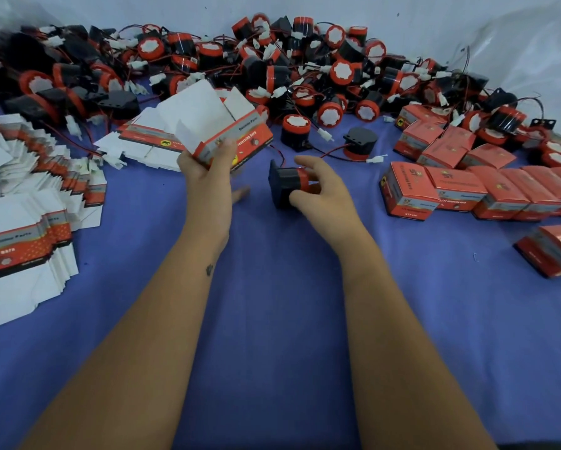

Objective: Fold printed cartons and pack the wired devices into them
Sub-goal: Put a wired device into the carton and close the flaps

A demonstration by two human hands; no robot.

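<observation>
Head view: The left hand [207, 164] grips an opened red-and-grey printed cardboard carton [220, 131], raised above the blue cloth work surface [272, 303], white flaps upward; the thumb presses the printed front panel. The right hand [318, 186] holds a black cylindrical wired device with a red band [287, 186], fingers curled round its body, low over the cloth just right of the carton. A heap of identical black-and-red wired devices [272, 69] lies along the far edge. Flat unfolded cartons [29, 222] are stacked at left. Closed red cartons [467, 186] stand in rows at right.
</observation>
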